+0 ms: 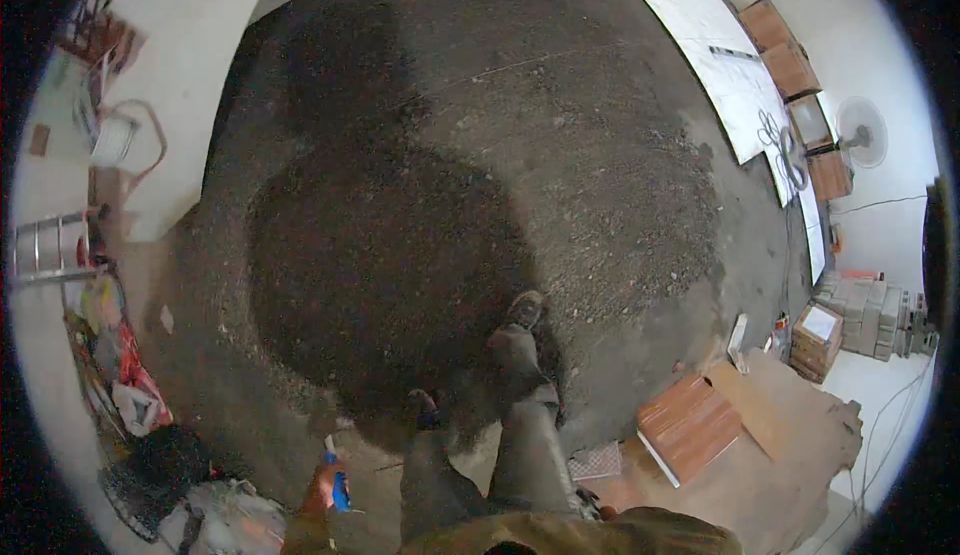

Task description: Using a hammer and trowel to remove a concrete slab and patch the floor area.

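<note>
Low in the view, left of my legs, my left hand [322, 490] is closed around a small blue tool [341, 492]. A pale, narrow tip shows above the fingers; its exact kind is too blurred to make out. On the other side, by my right hip, my right hand [606, 511] shows only in part, beside a small grey and dark object [582, 501]. Whether its fingers grip that object cannot be seen. My shoes and trouser legs stand on rough, dark grey gravelly ground [620, 225], where my shadow falls ahead.
At right, wood-look tiles [690, 425] lie on a cardboard sheet [800, 475]. Beyond are a small box [816, 340], cartons [790, 68], a fan [862, 133] and white boards [690, 25]. At left are a ladder [50, 247], a bucket [112, 142], and bags [225, 515].
</note>
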